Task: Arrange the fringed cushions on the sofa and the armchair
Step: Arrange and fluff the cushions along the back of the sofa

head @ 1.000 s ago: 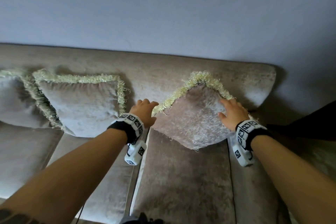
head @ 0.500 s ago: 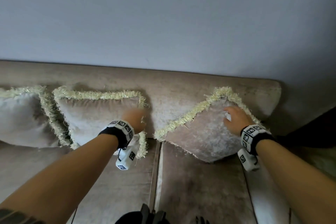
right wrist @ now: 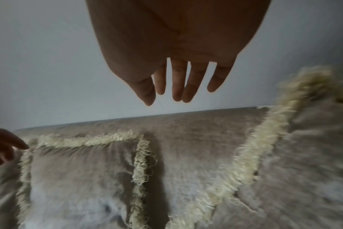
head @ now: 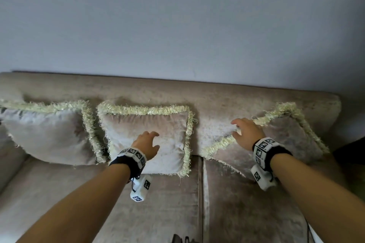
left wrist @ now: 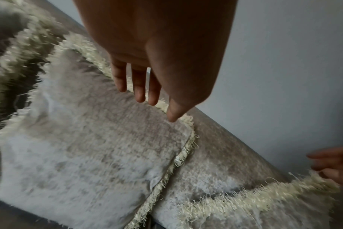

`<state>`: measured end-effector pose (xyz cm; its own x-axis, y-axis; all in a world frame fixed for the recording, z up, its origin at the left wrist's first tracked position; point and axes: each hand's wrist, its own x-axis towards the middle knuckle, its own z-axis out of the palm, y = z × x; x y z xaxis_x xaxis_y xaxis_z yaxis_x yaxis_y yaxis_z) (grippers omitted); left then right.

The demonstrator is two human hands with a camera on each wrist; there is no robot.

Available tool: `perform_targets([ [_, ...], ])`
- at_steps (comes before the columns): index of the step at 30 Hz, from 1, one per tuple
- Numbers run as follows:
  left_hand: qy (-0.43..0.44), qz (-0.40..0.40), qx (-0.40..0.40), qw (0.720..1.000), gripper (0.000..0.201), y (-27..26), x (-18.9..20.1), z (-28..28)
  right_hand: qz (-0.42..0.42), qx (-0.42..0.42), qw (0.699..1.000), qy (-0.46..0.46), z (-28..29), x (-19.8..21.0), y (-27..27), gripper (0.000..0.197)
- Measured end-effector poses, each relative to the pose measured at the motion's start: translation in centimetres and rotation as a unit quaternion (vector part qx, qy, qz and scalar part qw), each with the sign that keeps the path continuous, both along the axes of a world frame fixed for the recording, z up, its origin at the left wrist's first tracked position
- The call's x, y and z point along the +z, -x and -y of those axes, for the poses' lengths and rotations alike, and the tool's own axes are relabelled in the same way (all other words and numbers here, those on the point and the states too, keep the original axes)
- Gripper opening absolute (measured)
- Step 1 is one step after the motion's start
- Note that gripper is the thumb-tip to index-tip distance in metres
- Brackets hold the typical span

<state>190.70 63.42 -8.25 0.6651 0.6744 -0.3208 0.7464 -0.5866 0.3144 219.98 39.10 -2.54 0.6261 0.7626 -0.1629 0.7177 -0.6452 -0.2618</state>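
Observation:
Three beige cushions with cream fringe lean on the sofa [head: 207, 92] back. The left cushion [head: 45, 136] and the middle cushion [head: 169, 140] stand square; the right cushion [head: 292, 138] stands on a corner like a diamond. My left hand [head: 148, 144] hovers over the middle cushion [left wrist: 88, 155] with fingers [left wrist: 139, 86] straight, holding nothing. My right hand [head: 246, 132] is over the upper-left fringed edge of the right cushion [right wrist: 303, 162], fingers [right wrist: 178, 83] straight and spread; whether it touches the fringe I cannot tell.
A plain grey wall [head: 177, 21] rises behind the sofa. Bare seat cushions [head: 162, 203] lie below my arms. A dark shape [head: 353, 150] sits beyond the sofa's right end.
My left hand left the right cushion's corner and moved over the middle cushion. My right hand slid from the right cushion's right side to its upper-left edge. The view shifted right and up.

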Motion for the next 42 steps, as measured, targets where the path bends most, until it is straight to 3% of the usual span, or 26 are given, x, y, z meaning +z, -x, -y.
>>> perform_targets([
  [7, 0.075, 0.030, 0.150, 0.985, 0.046, 8.2, -4.0, -0.8, -0.032, 0.128, 0.991, 0.004, -9.2, -3.4, 5.6, 0.036],
  [15, 0.122, 0.088, 0.293, 0.944, 0.043, 17.5, -8.7, -7.1, -0.141, 0.158, 0.976, -0.038, -18.7, -6.3, 13.8, 0.037],
  [19, 0.143, 0.087, 0.279, 0.946, 0.040, 19.6, -11.5, -12.4, -0.139, 0.141, 0.980, -0.020, -23.4, -8.4, 17.0, 0.038],
  [23, 0.140, 0.066, 0.220, 0.963, 0.051, 19.9, -13.6, -18.0, -0.096, 0.139, 0.986, -0.002, -28.5, -10.2, 19.1, 0.044],
  [27, 0.142, 0.046, 0.200, 0.968, 0.076, 18.3, -16.1, -21.9, -0.001, 0.160, 0.987, 0.005, -33.1, -11.4, 19.5, 0.066],
  [31, 0.166, 0.010, 0.167, 0.972, 0.098, 16.5, -20.2, -23.5, 0.083, 0.227, 0.964, 0.108, -36.4, -12.9, 18.5, 0.082],
  [35, 0.193, 0.004, 0.139, 0.971, 0.117, 15.9, -24.8, -24.8, 0.082, 0.239, 0.950, 0.181, -36.9, -15.9, 17.0, 0.098],
  [39, 0.205, -0.001, 0.123, 0.971, 0.138, 15.2, -28.2, -25.8, 0.117, 0.229, 0.953, 0.161, -35.5, -18.3, 16.6, 0.106],
  [42, 0.258, 0.065, 0.122, 0.956, 0.151, 13.5, -30.0, -26.3, 0.162, 0.229, 0.952, 0.124, -34.9, -19.7, 16.5, 0.104],
])
